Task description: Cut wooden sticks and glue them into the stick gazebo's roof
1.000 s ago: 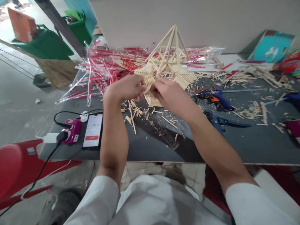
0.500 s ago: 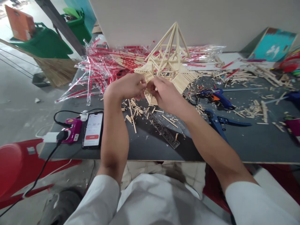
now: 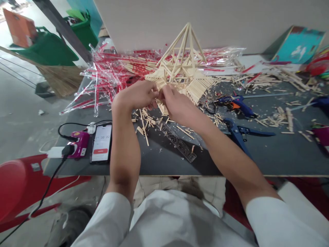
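A pale stick model (image 3: 193,73) stands on the dark table (image 3: 288,154), where a bump from a stray wrist could crack or skew its thin struts (image 3: 198,44). Slatted panels (image 3: 202,85) fan out below an open, peaked top. Your left hand (image 3: 144,96) and right hand (image 3: 175,103) curl at its near side; whether they grip anything cannot be told. Nearer you lie offcuts (image 3: 152,121) and a clear ruler (image 3: 181,143).
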Available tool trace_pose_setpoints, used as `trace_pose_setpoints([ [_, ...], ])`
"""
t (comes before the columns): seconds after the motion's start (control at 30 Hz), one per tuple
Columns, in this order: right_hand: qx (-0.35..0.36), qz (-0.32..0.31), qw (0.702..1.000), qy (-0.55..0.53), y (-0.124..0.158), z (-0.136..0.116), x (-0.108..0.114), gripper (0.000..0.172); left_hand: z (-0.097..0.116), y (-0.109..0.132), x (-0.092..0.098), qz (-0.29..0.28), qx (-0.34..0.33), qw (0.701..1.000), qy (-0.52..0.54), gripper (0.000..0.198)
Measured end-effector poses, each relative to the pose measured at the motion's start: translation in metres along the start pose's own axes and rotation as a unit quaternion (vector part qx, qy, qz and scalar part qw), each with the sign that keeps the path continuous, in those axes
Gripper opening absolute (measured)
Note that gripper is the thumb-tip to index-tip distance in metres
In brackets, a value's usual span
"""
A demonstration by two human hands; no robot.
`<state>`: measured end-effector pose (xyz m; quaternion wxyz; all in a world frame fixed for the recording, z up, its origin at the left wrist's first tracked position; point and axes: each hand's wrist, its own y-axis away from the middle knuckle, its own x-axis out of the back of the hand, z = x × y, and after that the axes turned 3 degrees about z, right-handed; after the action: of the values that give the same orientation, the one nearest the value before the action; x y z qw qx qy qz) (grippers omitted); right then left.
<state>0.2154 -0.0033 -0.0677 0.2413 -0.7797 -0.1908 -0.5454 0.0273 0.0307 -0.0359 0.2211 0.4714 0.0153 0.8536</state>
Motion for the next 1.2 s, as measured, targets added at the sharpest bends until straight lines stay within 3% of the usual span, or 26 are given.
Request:
trace_pose_setpoints([
  [0.2,-0.001,0.010,1.000,0.001,0.004,-0.004,0.001,0.047,0.009,0.004,-0.001,0.027,0.008,0.998,-0.047,0.014],
  [0.43,0.002,0.008,1.000,-0.015,0.001,-0.001,0.000,0.053,0.008,0.002,-0.001,0.019,0.016,0.999,-0.048,0.017],
  [0.9,0.007,0.020,0.999,-0.027,0.000,0.004,-0.002,0.043,0.007,0.001,-0.002,0.020,0.023,0.999,-0.045,0.019],
  [1.2,0.000,0.029,0.999,-0.019,0.001,0.004,-0.006,0.047,0.011,0.003,0.000,0.016,0.021,0.999,-0.045,0.020],
])
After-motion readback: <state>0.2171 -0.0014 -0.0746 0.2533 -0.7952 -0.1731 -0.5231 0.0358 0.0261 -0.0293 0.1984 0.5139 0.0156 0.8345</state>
